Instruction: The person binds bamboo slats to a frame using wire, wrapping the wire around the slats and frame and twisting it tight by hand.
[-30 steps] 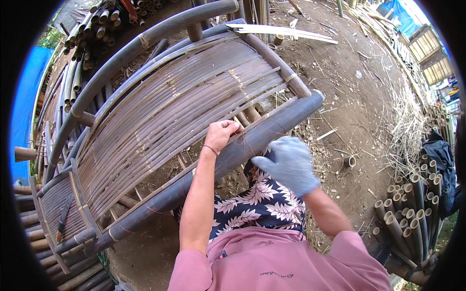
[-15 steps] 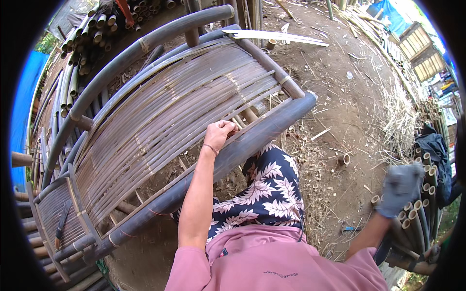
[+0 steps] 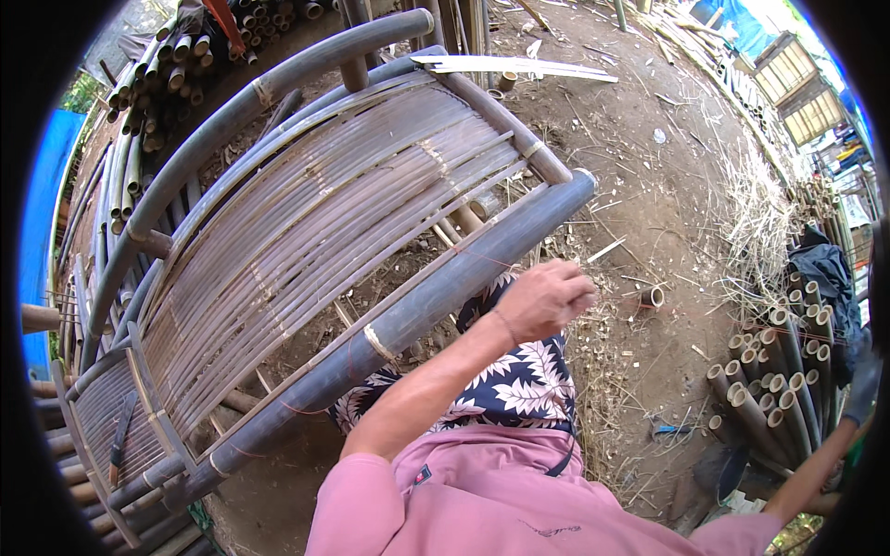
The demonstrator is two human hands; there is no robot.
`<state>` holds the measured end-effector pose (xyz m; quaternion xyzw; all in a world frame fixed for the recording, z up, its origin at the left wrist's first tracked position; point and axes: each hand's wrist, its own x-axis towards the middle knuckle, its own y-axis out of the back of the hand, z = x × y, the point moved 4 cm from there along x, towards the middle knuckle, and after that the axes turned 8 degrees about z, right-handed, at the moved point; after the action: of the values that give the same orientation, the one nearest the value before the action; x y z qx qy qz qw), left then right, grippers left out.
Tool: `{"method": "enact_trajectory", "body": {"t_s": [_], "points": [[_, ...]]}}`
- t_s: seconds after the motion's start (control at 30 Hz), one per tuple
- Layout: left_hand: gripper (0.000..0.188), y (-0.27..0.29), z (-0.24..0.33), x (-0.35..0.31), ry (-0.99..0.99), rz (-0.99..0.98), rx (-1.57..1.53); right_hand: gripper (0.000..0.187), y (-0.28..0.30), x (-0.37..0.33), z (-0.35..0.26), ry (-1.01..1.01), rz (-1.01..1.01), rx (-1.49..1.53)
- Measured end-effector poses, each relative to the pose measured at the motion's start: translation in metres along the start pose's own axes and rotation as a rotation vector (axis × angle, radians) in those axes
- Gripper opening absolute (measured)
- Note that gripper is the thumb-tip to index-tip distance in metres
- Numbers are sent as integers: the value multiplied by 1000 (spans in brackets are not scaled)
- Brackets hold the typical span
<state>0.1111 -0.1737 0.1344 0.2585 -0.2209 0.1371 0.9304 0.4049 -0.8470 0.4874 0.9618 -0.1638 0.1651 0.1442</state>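
A bamboo bench frame [image 3: 315, 241] with a slatted seat lies tilted in front of me, its thick front pole [image 3: 436, 296] running diagonally. My bare left hand [image 3: 542, 298] hovers just right of that pole, above my patterned trouser leg, fingers curled in. A thin reddish string [image 3: 482, 257] runs from the slats toward it; I cannot tell whether the hand holds it. My right hand [image 3: 864, 380], in a grey glove, is stretched far out at the picture's right rim beside a stack of cut bamboo tubes [image 3: 779, 371]. The rim mostly cuts it off.
A dark blade [image 3: 120, 435] lies on the bench's lower slat panel. Bamboo poles [image 3: 158, 83] are piled at the upper left by a blue sheet [image 3: 46, 204]. Split laths [image 3: 519, 65] lie on the dirt behind; straw and offcuts litter the ground to the right.
My left hand has come off the slats and drawn back right past the front pole. My gloved right hand has swung from in front of me out to the far right.
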Motion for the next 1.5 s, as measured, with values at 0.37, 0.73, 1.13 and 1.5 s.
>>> {"method": "enact_trajectory", "body": {"t_s": [0.37,0.73,1.13,1.5], "points": [[14,-34,115,-42,-248,34,-21,74,-530,-518,60,-997,-1745,-160],[47,99,-131,-83,1336,68,425,30,-655,-445,14,-426,-1437,656],[39,83,-143,-89,1329,113,366,36,-703,-458,27,-330,-1681,85],[39,88,-156,-99,1309,-173,202,10,-683,-491,65,1387,-1885,-560]]}}
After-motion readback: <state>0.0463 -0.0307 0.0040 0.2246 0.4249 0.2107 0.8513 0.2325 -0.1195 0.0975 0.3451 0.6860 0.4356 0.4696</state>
